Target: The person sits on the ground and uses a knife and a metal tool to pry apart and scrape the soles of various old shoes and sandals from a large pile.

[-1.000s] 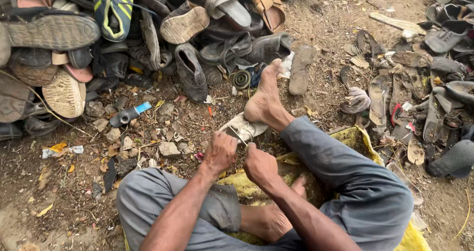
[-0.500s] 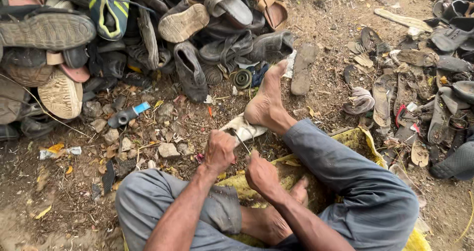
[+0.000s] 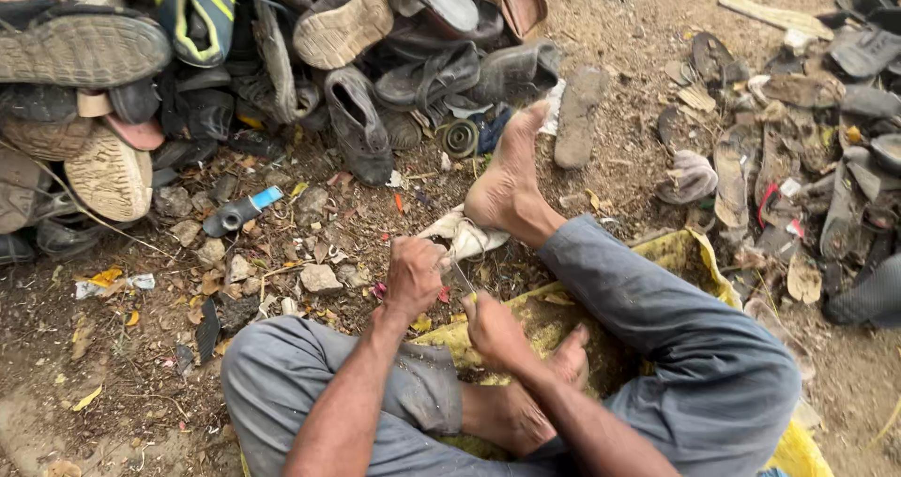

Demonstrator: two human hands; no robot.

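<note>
A person sits on dirt ground on a yellow sack point(image 3: 699, 261), seen from above. The left hand point(image 3: 413, 275) is curled into a fist, pinching a whitish scrap of shoe material point(image 3: 465, 236) that lies pinned under the bare foot point(image 3: 507, 181). The right hand point(image 3: 493, 330), just below that scrap, is closed around a thin metal blade point(image 3: 464, 278) whose tip points up toward the scrap. Above the foot lies a heap of worn shoes point(image 3: 357, 125). To the right of the foot, flattened soles point(image 3: 732, 176) are scattered.
</note>
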